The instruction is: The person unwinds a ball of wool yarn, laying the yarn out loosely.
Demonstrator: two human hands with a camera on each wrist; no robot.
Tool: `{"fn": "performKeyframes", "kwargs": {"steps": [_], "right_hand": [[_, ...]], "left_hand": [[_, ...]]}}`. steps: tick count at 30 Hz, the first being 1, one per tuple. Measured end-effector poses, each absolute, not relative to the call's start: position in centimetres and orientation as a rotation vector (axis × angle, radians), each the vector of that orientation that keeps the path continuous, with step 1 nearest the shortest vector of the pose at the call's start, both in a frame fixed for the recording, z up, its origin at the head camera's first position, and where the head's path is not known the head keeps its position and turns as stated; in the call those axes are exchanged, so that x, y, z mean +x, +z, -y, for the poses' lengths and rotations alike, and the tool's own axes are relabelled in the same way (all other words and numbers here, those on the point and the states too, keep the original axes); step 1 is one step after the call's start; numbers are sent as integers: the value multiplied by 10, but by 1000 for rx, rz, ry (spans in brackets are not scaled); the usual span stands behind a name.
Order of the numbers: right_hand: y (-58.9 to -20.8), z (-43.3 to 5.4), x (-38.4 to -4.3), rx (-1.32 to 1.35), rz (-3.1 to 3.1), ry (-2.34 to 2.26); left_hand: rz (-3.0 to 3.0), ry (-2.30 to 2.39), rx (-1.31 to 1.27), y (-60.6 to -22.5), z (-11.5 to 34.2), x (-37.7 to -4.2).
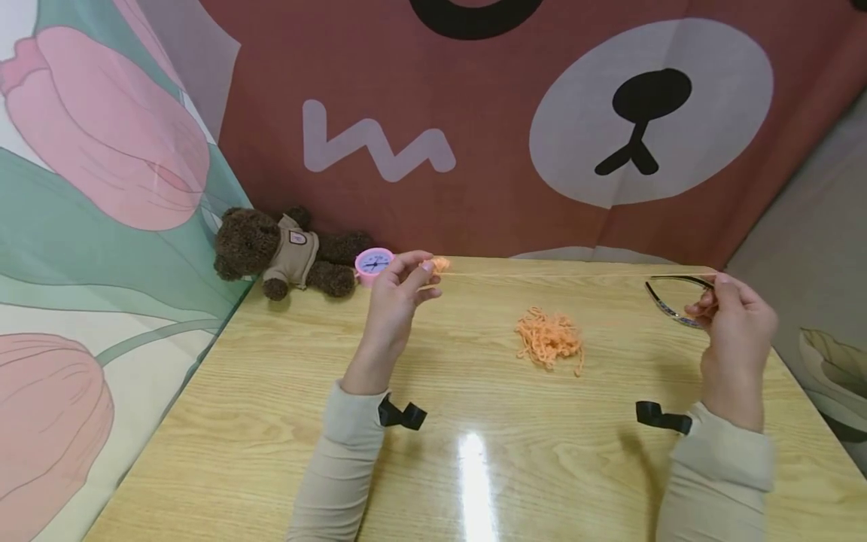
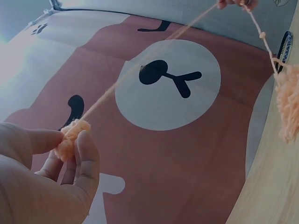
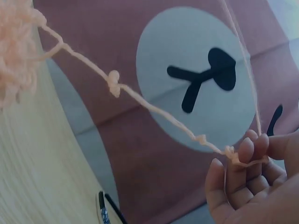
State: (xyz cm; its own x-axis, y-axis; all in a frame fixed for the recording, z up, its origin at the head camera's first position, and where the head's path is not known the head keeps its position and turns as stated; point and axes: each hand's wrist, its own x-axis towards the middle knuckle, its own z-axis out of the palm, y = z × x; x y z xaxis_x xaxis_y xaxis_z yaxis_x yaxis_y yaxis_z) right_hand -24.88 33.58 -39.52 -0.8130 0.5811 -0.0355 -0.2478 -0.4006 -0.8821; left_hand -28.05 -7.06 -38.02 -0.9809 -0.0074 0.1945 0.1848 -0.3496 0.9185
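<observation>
Between finger and thumb, my left hand (image 1: 396, 301) pinches a small wound bundle of orange yarn (image 2: 72, 137). A taut strand (image 1: 576, 274) runs from it across to my right hand (image 1: 738, 339), whose thumb and fingers pinch the strand. In the right wrist view, a slack length with several small knots (image 3: 113, 84) leads from the right fingers back toward a loose orange yarn pile (image 1: 550, 339). That pile lies on the table, between and below the two hands.
A brown teddy bear (image 1: 291, 252) lies at the back left beside a pink alarm clock (image 1: 366, 277). A dark headband-like loop (image 1: 667, 310) rests near the right hand. Black straps (image 1: 403, 414) stick out at the wrists. A printed cloth (image 1: 488, 188) hangs behind the wooden table (image 1: 542, 467).
</observation>
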Motion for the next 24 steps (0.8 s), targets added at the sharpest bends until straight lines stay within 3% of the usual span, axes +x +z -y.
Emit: {"fn": "performKeyframes", "kwargs": {"steps": [19, 24], "right_hand": [[-404, -358, -246, -600, 1247, 2219], [-406, -356, -247, -593, 1506, 2163]], "left_hand": [[1546, -2563, -215, -377, 77, -283], [1634, -2545, -260, -378, 76, -281]]}}
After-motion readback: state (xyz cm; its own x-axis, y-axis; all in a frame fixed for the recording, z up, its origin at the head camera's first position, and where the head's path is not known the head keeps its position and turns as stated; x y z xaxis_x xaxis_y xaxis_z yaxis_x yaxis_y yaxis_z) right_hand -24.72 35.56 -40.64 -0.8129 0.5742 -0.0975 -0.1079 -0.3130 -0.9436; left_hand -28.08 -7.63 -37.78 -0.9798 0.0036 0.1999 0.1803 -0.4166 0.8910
